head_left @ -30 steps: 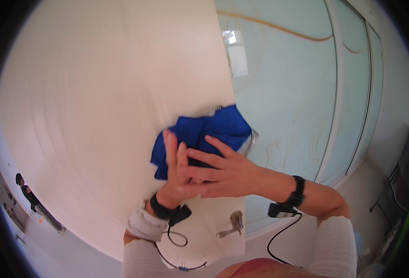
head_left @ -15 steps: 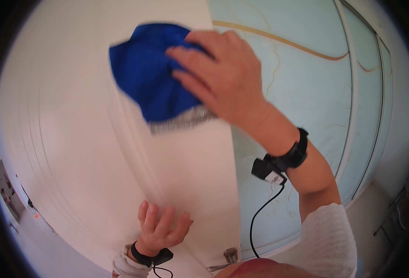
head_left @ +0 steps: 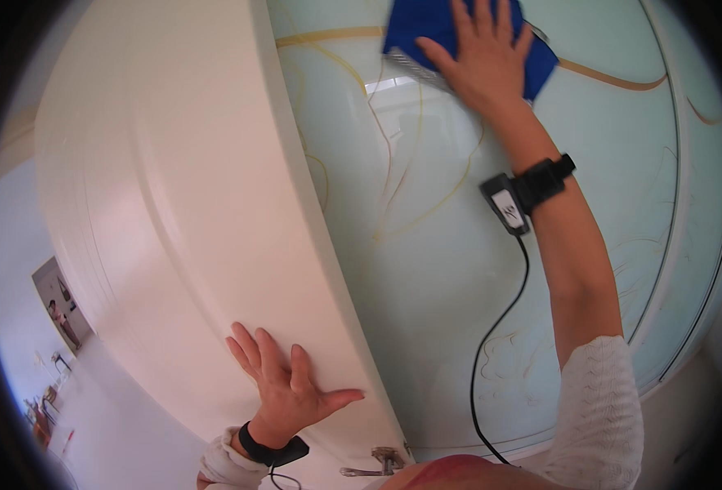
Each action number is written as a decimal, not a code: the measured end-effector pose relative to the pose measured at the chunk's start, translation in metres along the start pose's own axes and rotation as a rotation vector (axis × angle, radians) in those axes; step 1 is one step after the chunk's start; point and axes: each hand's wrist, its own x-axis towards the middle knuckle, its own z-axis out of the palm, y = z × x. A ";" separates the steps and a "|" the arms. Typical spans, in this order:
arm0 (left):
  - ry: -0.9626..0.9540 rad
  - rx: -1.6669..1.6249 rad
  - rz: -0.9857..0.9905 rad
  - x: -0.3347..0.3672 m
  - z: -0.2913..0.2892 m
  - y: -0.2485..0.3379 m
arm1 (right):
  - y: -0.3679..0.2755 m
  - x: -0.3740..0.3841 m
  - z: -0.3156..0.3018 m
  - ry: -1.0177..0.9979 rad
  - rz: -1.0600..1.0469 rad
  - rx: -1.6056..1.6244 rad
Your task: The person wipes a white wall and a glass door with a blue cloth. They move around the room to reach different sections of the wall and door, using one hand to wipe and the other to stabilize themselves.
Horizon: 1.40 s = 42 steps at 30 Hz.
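A blue cloth with a silvery grey edge lies against the pale blue-green glass panel, high in the view. My right hand holds it there, palm down with the fingers spread over the cloth. Lower left, my left hand rests open on the white door, thumb pointing toward the door's edge; it holds nothing. Below and right of that hand, a metal door handle sits near the door's lower corner.
The door stands ajar in front of the glass. Brown and yellow curving lines decorate the panel, and a pale frame runs down its right side. A black cable hangs from my right wristband. Far left, a person stands by a doorway.
My right hand has moved right and up with the blue cloth, from in front of the door onto the glass. My left hand's fingers have spread wider. The door appears farther left.
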 end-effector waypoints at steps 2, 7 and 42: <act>0.025 0.005 -0.063 0.002 0.003 0.011 | -0.037 0.021 0.002 -0.017 -0.042 0.179; -0.015 0.080 -0.083 0.004 0.003 0.013 | -0.145 0.020 0.018 -0.196 -0.341 0.200; 0.078 0.094 -0.063 0.047 -0.005 0.071 | 0.342 -0.012 -0.092 0.000 0.337 -0.242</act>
